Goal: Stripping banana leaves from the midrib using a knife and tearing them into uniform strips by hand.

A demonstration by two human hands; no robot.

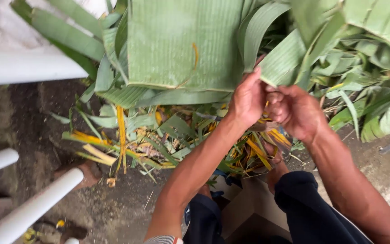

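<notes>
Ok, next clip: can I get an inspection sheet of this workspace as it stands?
Surface: bare grey ground, gritty, with scattered leaf bits.
Job's things: a folded strip of banana leaf, pinched at its lower edge by both hands; a broad flat leaf piece lies beside it.
Clutter: a heap of green and yellowed leaf trimmings under the hands.
Grippers: left hand and right hand close together, fingers closed on the strip.
Cables: nothing seen.
Surroundings: white pipes at the left edge, more leaves piled to the right; the person's dark trouser knees below.
</notes>
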